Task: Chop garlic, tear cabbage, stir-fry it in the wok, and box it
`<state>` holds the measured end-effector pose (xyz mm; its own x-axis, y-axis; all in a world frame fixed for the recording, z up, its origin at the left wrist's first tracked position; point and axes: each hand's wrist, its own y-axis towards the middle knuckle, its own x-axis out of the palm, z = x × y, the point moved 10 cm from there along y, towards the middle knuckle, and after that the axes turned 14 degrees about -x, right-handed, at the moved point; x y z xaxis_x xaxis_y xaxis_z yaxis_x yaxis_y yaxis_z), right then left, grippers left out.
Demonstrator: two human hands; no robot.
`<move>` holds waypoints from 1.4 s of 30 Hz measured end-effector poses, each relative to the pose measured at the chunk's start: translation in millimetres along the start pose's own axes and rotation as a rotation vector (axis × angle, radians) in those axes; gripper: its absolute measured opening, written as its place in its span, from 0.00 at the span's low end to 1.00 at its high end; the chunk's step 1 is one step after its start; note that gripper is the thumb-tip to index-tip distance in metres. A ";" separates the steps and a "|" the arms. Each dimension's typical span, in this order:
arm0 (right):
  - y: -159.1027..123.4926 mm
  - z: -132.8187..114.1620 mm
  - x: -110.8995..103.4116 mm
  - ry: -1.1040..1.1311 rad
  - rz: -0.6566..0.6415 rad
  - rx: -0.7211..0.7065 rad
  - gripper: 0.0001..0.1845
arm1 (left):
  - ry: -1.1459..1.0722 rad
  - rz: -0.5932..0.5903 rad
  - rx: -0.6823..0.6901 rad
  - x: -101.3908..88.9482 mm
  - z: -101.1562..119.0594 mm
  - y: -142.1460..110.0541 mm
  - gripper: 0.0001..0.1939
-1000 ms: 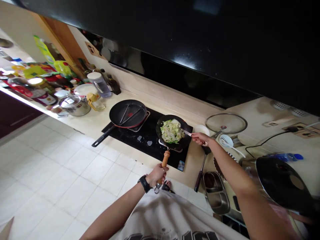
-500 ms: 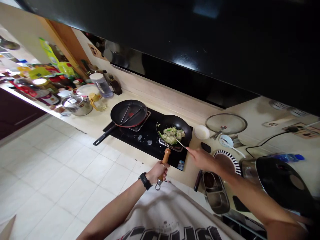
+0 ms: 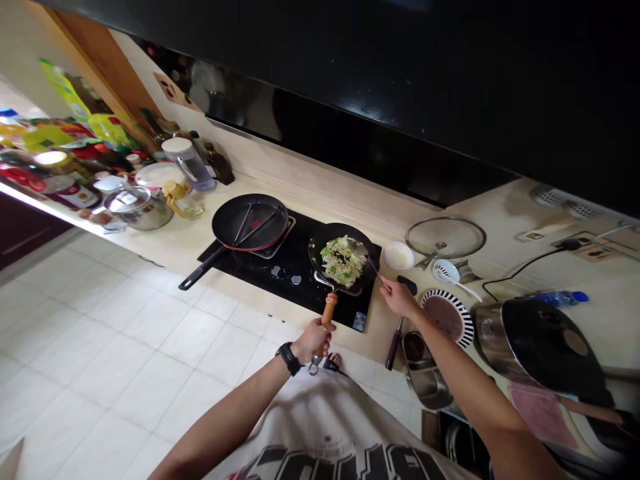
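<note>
My left hand (image 3: pixel 315 339) is wrapped round the wooden handle (image 3: pixel 329 307) of a dark wok (image 3: pixel 370 240). Chopped pale and green vegetables (image 3: pixel 341 263) lie loose in the wok, which sits on the right side of a black cooktop (image 3: pixel 320 317). In my right hand (image 3: pixel 400 297), closed at the wok's right edge, is a thin-shafted metal spatula (image 3: pixel 373 266). Its head reaches among the vegetables and is partly hidden there. On the left side of the cooktop is a black frying pan (image 3: pixel 225 223) with a folded metal rack (image 3: pixel 255 227) inside.
Right of the wok are a small white bowl (image 3: pixel 399 256), a glass lid (image 3: pixel 453 238), a striped-rim plate (image 3: pixel 469 327), a steel divided tray (image 3: pixel 431 390) and a large cooker (image 3: pixel 540 353). Bottles, jars and a steel pot (image 3: pixel 143 212) crowd the left counter. A range hood (image 3: pixel 320 107) hangs overhead.
The spatula has shifted toward the wok's right side, and my right hand has moved slightly up. The vegetables are more spread out. My left hand keeps its hold; the view has shifted slightly.
</note>
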<state>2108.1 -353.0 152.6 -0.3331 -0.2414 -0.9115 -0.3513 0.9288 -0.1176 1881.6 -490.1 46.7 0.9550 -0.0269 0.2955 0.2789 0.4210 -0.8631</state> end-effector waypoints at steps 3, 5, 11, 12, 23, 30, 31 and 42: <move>-7.7 45.1 -13.3 0.345 0.076 0.168 0.29 | 0.015 0.005 0.009 -2.6 -0.6 1.8 0.13; -1.5 62.5 -10.8 0.534 0.056 0.282 0.27 | 0.026 0.005 0.016 -2.7 -0.7 2.6 0.14; 60.9 26.0 22.9 1.082 -0.378 0.401 0.06 | 0.059 0.017 -0.001 -5.5 0.1 1.3 0.12; 69.1 15.4 21.9 1.105 -0.424 0.373 0.06 | 0.062 0.018 -0.005 -6.1 0.9 0.3 0.12; -37.4 -64.4 -61.5 -0.149 -0.254 -0.232 0.26 | -0.026 -0.023 -0.009 1.7 11.2 -10.8 0.15; -52.2 -57.8 15.4 -0.378 -0.302 -0.116 0.36 | -0.010 -0.018 0.032 5.3 -1.4 1.0 0.17; -49.2 -51.8 22.8 -0.294 -0.227 -0.096 0.34 | -0.007 -0.014 0.044 4.3 0.1 1.2 0.18; -121.5 -36.3 -19.0 0.964 0.413 0.006 0.40 | -0.029 -0.153 0.127 12.6 50.3 -68.9 0.16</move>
<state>2125.4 -471.5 198.5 -0.9831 -0.0249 -0.1813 -0.0484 0.9908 0.1266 1869.3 -473.9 130.5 0.8985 -0.0740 0.4327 0.4040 0.5248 -0.7492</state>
